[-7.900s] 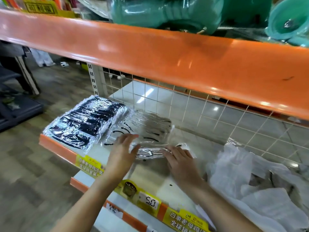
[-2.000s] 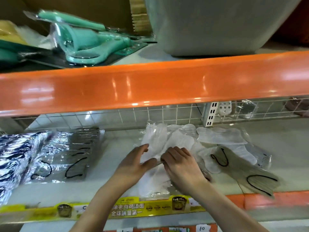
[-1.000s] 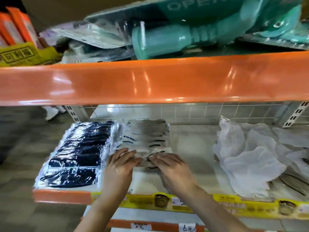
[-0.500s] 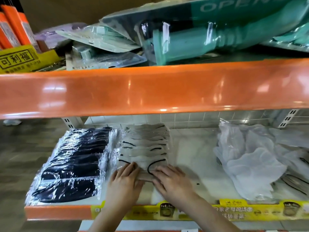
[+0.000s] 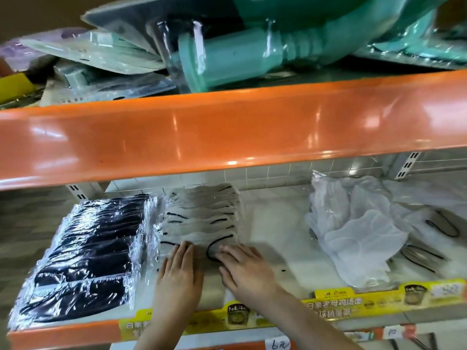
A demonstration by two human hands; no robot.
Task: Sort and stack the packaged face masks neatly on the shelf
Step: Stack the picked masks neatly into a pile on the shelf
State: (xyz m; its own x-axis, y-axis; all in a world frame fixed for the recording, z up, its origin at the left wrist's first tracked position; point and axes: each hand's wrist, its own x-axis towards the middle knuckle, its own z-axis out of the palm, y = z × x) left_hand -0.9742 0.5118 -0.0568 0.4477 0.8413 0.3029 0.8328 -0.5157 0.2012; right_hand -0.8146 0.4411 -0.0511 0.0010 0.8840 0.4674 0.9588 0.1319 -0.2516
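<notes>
1. Both hands, left hand and right hand, still press flat-fingered (nothing grasped) on the grey mask stack.
2. That stack stays at 3 o'clock of the black mask stack.
3. Loose white masks remain at 3 o'clock.

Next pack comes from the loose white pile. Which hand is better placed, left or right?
Right, probably. The right hand lies flat on the front of the grey mask row, on the side facing the loose white masks. The left hand sits beside the black mask stack and would have to cross over.

Forearms cut off at the bottom edge, shelf-strip print blurred (price tags partly legible).
</notes>
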